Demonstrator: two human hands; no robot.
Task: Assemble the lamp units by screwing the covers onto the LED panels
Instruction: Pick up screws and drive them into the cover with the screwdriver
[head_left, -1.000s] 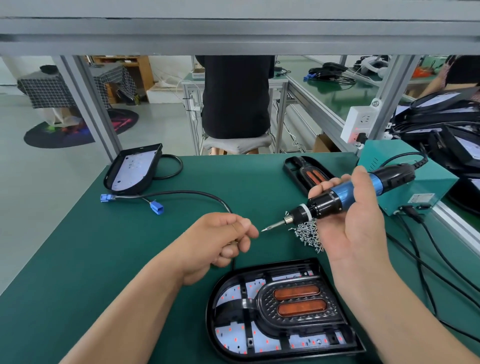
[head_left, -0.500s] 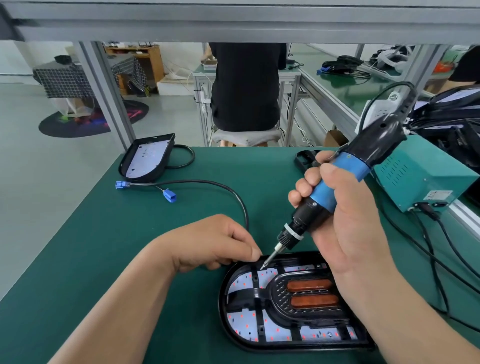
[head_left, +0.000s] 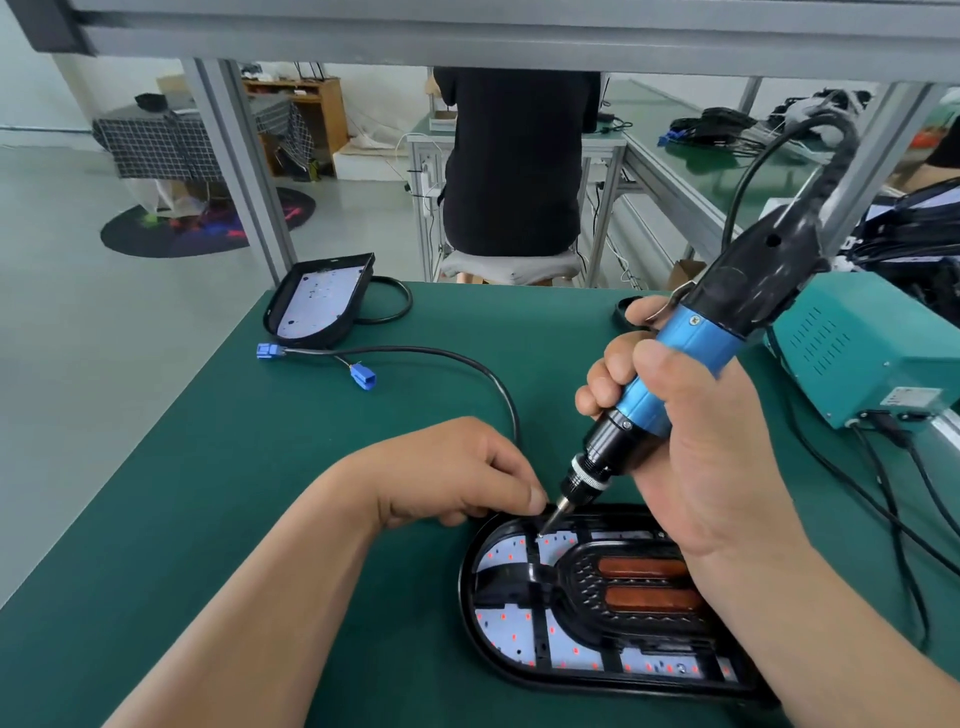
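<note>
Beyond the green bench (head_left: 218, 519), a grey floor (head_left: 78, 332), a checked-cloth table (head_left: 156, 140) and a wooden shelf (head_left: 306, 104).

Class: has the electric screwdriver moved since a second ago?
Yes. The electric screwdriver has tipped upright and come down: its bit, earlier beyond the lamp unit, now touches it.

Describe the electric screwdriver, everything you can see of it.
The electric screwdriver is a corded pen-type tool: glossy black upper body, blue metallic-looking sleeve, black collar with a silver ring, thin bit. A black cable loops off its top. It stands tilted, top leaning right, bit tip down on the far-left part of the lamp unit. The right hand grips the sleeve. The left hand has its fingertips beside the bit; contact unclear.
</note>
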